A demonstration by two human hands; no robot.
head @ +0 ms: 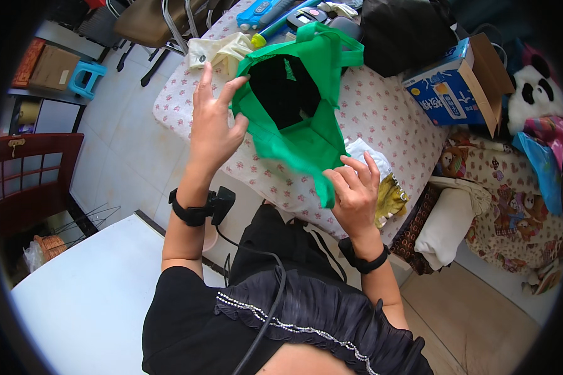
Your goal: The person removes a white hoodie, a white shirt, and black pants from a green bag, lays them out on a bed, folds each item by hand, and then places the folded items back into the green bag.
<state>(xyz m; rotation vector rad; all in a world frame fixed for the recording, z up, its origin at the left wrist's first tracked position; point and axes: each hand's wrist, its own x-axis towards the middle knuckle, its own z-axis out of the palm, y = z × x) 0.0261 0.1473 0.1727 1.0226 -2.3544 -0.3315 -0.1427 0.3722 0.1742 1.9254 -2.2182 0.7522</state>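
A green fabric tote bag [305, 145] stands with its mouth gaping on a table covered by a floral cloth [380, 108]. Black fabric [286, 93] shows inside it. My left hand [218, 112] is at the bag's left rim, fingers spread, the index fingertip touching the edge. My right hand [356, 187] pinches the near right edge of the bag between thumb and fingers. Beyond my left hand lies a cream cloth [223, 49]. White fabric [370, 152] and a mustard-yellow patterned cloth [390, 199] lie beside my right hand.
At the table's far side are a blue toy [258, 14], a device with a small display [305, 18] and a black bag [403, 35]. An opened blue carton [455, 93] stands at the right, near a panda plush [532, 93]. A white surface [94, 295] is at lower left.
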